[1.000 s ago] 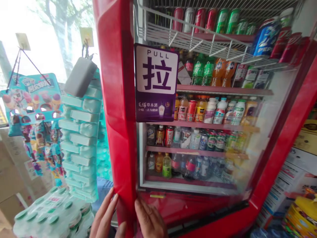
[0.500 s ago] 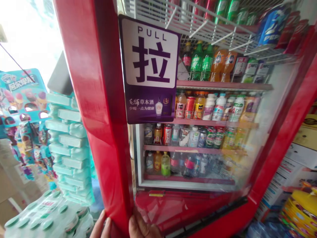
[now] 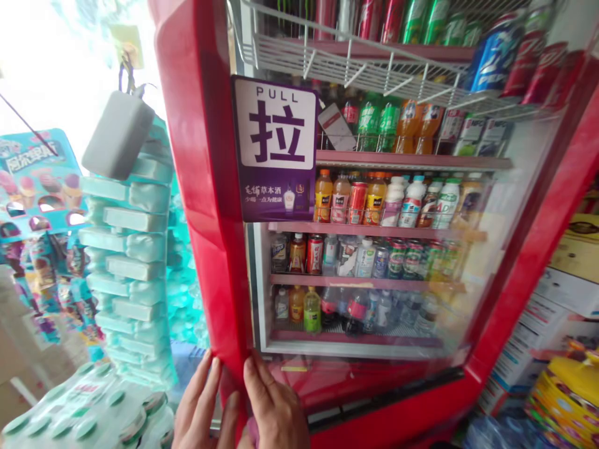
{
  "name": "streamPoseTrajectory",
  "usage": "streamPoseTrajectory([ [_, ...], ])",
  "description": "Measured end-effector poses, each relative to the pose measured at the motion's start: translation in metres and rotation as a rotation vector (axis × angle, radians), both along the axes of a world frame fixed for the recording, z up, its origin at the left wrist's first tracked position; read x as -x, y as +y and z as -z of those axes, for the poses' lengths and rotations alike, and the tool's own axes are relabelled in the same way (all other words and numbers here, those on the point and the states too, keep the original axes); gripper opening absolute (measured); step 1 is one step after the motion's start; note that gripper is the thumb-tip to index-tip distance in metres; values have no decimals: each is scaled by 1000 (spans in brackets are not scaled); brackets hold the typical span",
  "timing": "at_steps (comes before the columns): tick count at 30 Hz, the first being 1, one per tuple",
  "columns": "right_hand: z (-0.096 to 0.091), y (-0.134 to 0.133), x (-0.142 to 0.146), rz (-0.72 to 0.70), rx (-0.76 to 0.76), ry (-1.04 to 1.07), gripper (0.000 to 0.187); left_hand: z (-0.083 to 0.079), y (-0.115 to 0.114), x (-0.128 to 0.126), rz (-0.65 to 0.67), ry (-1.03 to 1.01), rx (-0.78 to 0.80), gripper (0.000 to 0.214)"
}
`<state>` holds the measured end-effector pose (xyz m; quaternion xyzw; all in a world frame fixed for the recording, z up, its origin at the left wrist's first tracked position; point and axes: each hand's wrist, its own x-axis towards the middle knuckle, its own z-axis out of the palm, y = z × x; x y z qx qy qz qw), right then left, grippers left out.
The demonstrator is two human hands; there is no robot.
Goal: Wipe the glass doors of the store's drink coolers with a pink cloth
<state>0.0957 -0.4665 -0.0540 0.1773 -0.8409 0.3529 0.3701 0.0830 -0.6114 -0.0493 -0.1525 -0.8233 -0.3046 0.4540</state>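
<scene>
A drinks fridge fills most of the view, its red-framed glass door (image 3: 206,224) ajar. Low on the door's near upright, my left hand (image 3: 199,402) presses its fingers against the left face. My right hand (image 3: 276,405) lies on the other side of the same upright, fingers bent over its edge, so the frame is between both hands. A small pinkish-purple bit shows under my right hand, too little visible to name. Higher up on the door is a purple and white PULL sign (image 3: 276,146). The lower parts of both hands are cut off by the frame.
Bottles and cans stand on the fridge shelves (image 3: 384,227), with a white wire rack (image 3: 346,56) on top. Left are stacked pale-green packs (image 3: 126,268), a grey box-shaped device (image 3: 119,134) and wrapped bottles (image 3: 84,405). Cartons (image 3: 528,349) and a yellow striped container (image 3: 566,393) stand right.
Both hands have come further into view and sit higher along the door upright. The door's upper part appears shifted right, the sign looks smaller, and more of the grey device shows.
</scene>
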Motion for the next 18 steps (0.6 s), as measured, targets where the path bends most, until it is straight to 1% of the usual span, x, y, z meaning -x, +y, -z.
streamPoseTrajectory([
  [3,-16,6,14,-94,-27,-113,116,0,-3,23,-23,7,30,72],
  [6,-36,15,32,-168,-29,-209,107,-5,-5,51,-27,-5,63,70],
  [9,-53,19,50,-210,-6,-320,101,-13,-7,78,-17,-98,81,66],
  [11,-58,20,62,-213,21,-402,100,-17,-7,94,-5,-188,76,63],
  [12,-58,19,67,-207,38,-442,99,-19,-6,100,-1,-221,71,61],
  [14,-52,19,76,-183,88,-516,94,-21,-2,107,4,-258,59,59],
  [16,-40,19,82,-150,170,-574,87,-19,3,109,11,-282,44,60],
  [18,-23,21,86,-117,302,-603,79,-16,9,106,26,-306,23,63],
])
